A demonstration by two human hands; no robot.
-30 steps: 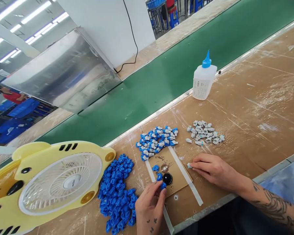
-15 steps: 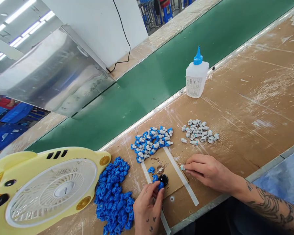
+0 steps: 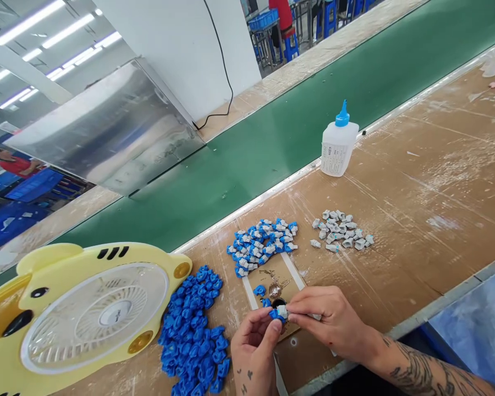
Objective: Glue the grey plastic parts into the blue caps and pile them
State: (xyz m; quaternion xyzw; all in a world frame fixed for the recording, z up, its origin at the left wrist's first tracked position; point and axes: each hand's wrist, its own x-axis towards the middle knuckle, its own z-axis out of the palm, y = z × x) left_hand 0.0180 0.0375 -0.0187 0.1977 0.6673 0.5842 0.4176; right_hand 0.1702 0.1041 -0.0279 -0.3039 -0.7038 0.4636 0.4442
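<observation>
My left hand [image 3: 256, 341] pinches a small blue plastic piece [image 3: 274, 315] between thumb and forefinger. Against it, my right hand [image 3: 330, 316] grips a small grey piece [image 3: 282, 311] with its fingertips; the two pieces touch. Just behind them is a round black cap [image 3: 279, 302], partly hidden by the hands. Two loose blue pieces, one of them a blue piece [image 3: 259, 290], lie on a cardboard sheet [image 3: 289, 280] edged with white tape. Beyond the sheet sits a pile of joined blue-and-grey pieces [image 3: 259, 245].
Loose grey pieces [image 3: 340, 230] lie at the right, with a blue-capped white bottle [image 3: 339, 146] behind. A heap of blue pieces [image 3: 193, 335] sits left, beside a yellow animal-shaped fan [image 3: 94, 313]. A green conveyor belt [image 3: 272, 132] runs behind; a person in red [image 3: 16, 165] is far left.
My right hand has moved left with the grey piece, bringing it against the blue piece in my left hand. The left hand has lifted slightly from beside the black cap. The view has shifted.
</observation>
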